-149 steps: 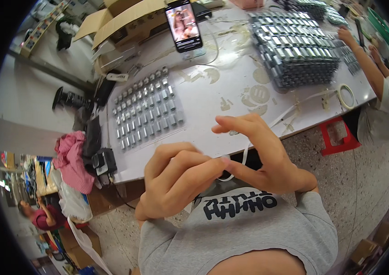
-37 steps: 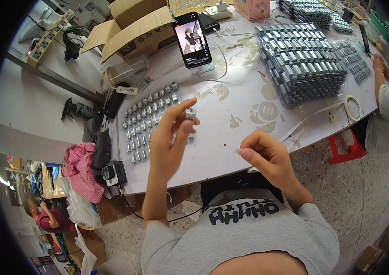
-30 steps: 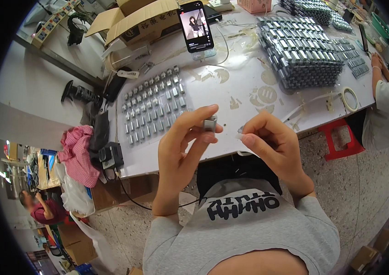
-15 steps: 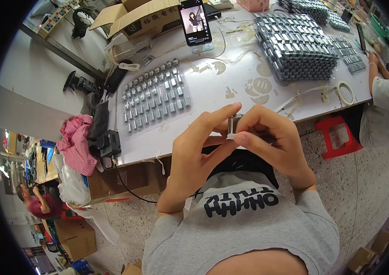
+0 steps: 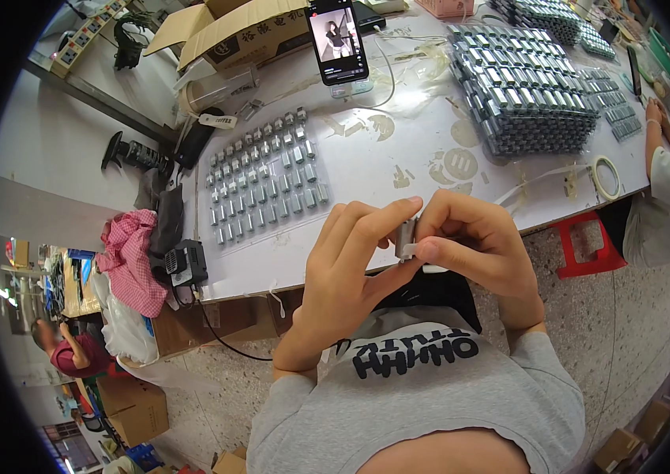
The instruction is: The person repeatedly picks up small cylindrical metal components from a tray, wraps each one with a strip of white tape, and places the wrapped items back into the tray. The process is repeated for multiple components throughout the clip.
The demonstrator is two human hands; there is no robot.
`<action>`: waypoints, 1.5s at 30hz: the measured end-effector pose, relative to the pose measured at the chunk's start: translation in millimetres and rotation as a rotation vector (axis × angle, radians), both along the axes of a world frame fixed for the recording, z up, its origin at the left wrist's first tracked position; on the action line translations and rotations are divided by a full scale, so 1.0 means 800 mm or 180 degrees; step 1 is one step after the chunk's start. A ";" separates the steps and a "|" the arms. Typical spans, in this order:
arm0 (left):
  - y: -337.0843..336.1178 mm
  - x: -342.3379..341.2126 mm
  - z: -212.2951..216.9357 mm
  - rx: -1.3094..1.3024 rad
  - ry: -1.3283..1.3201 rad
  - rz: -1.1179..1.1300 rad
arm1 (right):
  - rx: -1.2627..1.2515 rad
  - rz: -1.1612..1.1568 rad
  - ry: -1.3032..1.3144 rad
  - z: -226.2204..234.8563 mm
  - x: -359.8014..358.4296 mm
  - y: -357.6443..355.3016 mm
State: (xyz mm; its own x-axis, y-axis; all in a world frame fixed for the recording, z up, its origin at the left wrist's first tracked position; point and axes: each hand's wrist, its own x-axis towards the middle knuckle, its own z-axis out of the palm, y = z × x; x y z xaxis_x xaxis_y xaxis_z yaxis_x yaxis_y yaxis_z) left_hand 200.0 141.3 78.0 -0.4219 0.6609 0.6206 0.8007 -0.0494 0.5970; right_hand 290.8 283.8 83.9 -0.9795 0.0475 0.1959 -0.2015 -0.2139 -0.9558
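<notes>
Close in front of my body, over the table's near edge, my left hand (image 5: 360, 265) grips a small silver motor (image 5: 405, 238) between its index finger and thumb. My right hand (image 5: 475, 243) pinches at the motor's right side, fingers curled and thumb against a small whitish tab (image 5: 409, 250) on its lower end. What lies beneath the right fingertips is hidden. Left of my hands, a clear plastic tray (image 5: 224, 250) holds rows of similar silver motors (image 5: 264, 215), most of them standing.
Stacked trays of motors (image 5: 524, 91) stand at the table's right. A lit phone (image 5: 338, 43) leans behind, near an open cardboard box (image 5: 248, 35). A tape roll (image 5: 606, 178) lies near the right edge, by a seated person (image 5: 666, 182) and a red stool (image 5: 583, 249).
Both hands have lowered slightly with the motor, which has tilted and shows more of its side. The view has shifted a little.
</notes>
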 end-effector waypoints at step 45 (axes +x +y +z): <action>-0.008 -0.007 0.027 -0.0320 0.0160 0.0702 | 0.0466 -0.0013 -0.0324 0.021 -0.033 -0.002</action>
State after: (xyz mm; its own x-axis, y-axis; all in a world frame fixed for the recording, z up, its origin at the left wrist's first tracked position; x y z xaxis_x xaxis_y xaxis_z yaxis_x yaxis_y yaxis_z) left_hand 194.2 134.8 99.6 -0.5330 0.6159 0.5802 0.8144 0.1875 0.5492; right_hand 264.1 282.4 100.6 -0.9945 0.0297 0.1009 -0.1027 -0.0705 -0.9922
